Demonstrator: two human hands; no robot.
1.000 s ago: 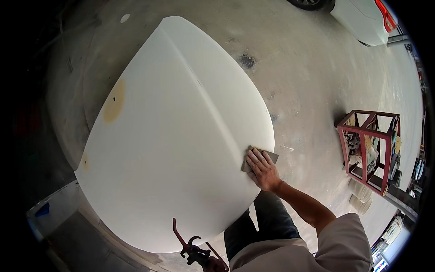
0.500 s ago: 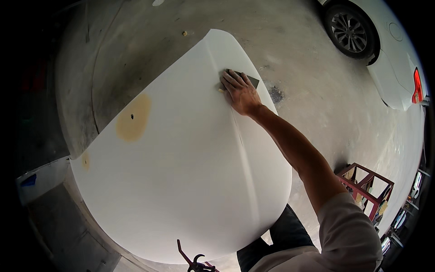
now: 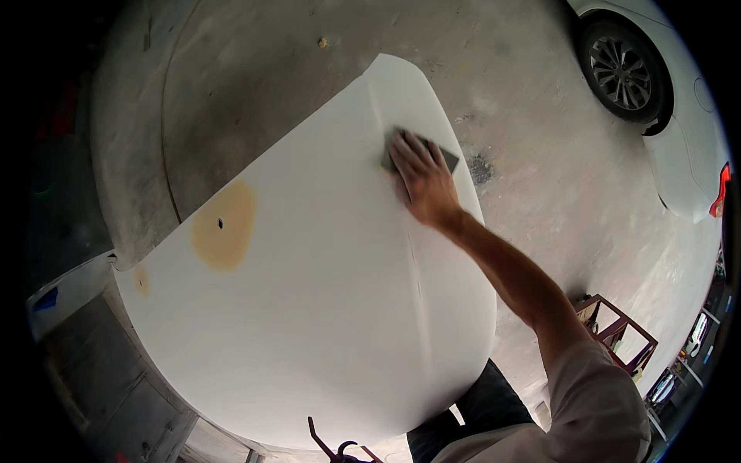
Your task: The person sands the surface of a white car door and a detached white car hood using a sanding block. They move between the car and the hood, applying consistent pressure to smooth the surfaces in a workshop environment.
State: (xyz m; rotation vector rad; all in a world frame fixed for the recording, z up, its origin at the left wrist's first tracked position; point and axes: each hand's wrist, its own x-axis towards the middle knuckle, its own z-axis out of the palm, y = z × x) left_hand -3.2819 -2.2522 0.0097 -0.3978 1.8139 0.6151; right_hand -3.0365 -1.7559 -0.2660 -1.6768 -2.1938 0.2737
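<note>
A large white car hood (image 3: 324, 309) lies below me, with a long raised crease along its right half. My right hand (image 3: 428, 185) is on that crease near the far end, somewhat smeared by motion. Under its fingers is a dark grey sheet of sandpaper (image 3: 452, 160), whose corner juts out to the right. A bit of something yellowish shows at the hand's left side. Toward the hood's left edge is a tan patch (image 3: 235, 247) around a small dark hole; a smaller tan patch (image 3: 141, 284) sits further left. My left hand is out of view.
A white car with a dark wheel (image 3: 621, 69) stands at the far right. Near my right arm is a dark red metal frame stand (image 3: 617, 328) on the concrete floor (image 3: 556, 201). A dark red metal part with a hook (image 3: 324, 444) pokes up at the hood's near edge.
My right hand and the sandpaper have shifted slightly along the crease toward me. The whole view has turned a little, so the hood and car sit differently in it.
</note>
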